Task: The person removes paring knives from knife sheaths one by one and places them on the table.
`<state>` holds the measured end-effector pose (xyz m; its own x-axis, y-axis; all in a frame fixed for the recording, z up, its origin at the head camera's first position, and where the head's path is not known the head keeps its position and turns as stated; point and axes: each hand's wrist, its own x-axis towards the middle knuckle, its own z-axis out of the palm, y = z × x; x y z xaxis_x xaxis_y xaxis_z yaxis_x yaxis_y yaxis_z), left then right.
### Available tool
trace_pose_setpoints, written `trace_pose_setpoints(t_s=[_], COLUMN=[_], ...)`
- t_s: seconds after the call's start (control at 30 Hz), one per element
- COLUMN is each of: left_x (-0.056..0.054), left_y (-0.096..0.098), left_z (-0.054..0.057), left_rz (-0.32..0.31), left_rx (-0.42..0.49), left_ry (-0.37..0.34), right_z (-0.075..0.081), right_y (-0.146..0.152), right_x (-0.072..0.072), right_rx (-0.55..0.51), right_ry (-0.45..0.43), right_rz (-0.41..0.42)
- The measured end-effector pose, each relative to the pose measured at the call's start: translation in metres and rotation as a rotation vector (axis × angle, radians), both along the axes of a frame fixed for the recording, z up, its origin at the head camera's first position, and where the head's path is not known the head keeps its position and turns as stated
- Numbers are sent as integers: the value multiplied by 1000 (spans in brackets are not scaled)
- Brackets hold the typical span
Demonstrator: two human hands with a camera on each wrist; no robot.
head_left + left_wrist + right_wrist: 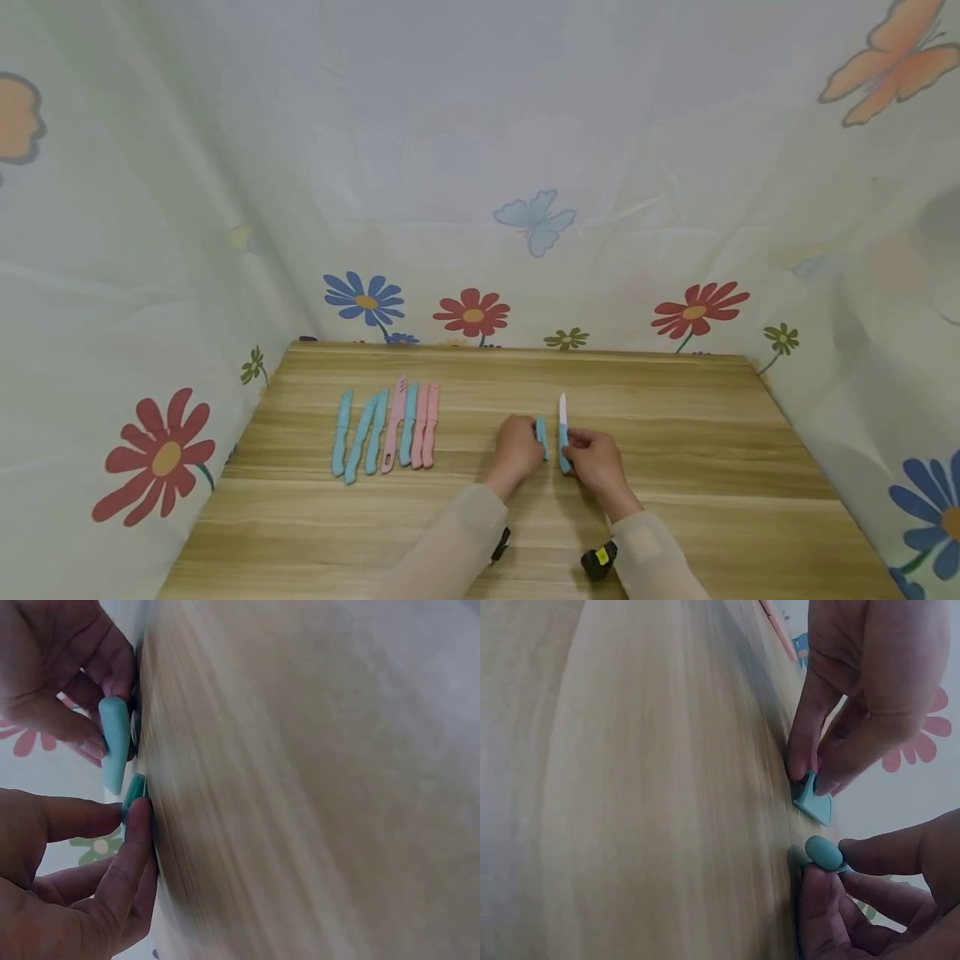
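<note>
My right hand (pixel 597 461) pinches the light-blue handle (pixel 564 450) of a small paring knife, its white blade (pixel 563 408) bare and pointing to the back of the table. Just to the left, my left hand (pixel 517 447) pinches a light-blue blade sheath (pixel 542 437) between thumb and fingers. Sheath and knife are apart, side by side, close to the tabletop. The right wrist view shows the rounded handle end (pixel 823 853) and the open mouth of the sheath (pixel 815 804). In the left wrist view the handle (pixel 115 742) appears above the sheath (pixel 134 790).
Several blue and pink knives lie in a row on the left of the wooden table (pixel 675 400), among them a blue one (pixel 342 433) at the left end and a pink one with slots (pixel 394 425). A flower-printed curtain (pixel 420 167) surrounds the back and sides.
</note>
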<state>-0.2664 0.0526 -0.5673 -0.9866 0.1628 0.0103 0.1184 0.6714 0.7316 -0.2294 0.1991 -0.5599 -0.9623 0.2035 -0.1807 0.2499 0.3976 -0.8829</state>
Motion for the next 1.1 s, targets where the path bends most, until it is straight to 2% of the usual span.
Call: trace_pose_setpoints(t_s=[0.2,0.57,0.73,0.87,1.1], left_x=[-1,-6,-6,-7,-6], left_y=[5,8,8,8,8], left_z=[0,-2,-4,-4,-2], left_rz=[5,17,18,10,-1], left_rx=[-35,-71,-89,-95,-111], left_ry=[15,69,100,86,99], right_z=[0,-3,-5,-4,-10], right_y=[-3,-8,-8,-8,-7], right_x=[-6,-16,-16,-15,-17], right_rx=[110,272,292,311,330], right_ry=[52,51,66,86,88], right_rz=[23,18,25,31,25])
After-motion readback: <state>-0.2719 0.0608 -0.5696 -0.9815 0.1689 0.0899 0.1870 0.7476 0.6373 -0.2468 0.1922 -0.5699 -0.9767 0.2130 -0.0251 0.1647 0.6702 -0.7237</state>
